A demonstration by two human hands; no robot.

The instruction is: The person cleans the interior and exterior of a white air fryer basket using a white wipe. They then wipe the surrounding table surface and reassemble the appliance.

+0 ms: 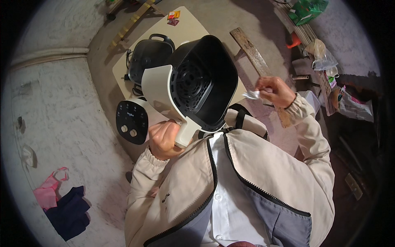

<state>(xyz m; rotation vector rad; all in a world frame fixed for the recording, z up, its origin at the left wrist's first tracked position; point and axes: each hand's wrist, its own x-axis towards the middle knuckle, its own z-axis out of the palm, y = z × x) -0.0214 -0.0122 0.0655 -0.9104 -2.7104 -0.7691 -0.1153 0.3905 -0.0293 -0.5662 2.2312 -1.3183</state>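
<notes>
My left hand [165,139] grips the cream handle of an air fryer basket [213,80], holding it up and tilted so that its inside faces me. A perforated black crisper plate [193,83] lies at the bottom of the basket. To the right of it, my right hand [274,90] pinches a crumpled white tissue or wipe [251,94], apart from the basket. The air fryer body [132,122], with a black control panel and two cream knobs, stands to the left of my left hand.
Behind the basket stands a cream table [188,26] with a black lidded electric pan [151,57] and small packets [173,15]. A narrow wooden bench [250,51] is on the right. Bags [321,55] lie on a plank shelf at the far right. Clothes [69,213] hang on the left wall.
</notes>
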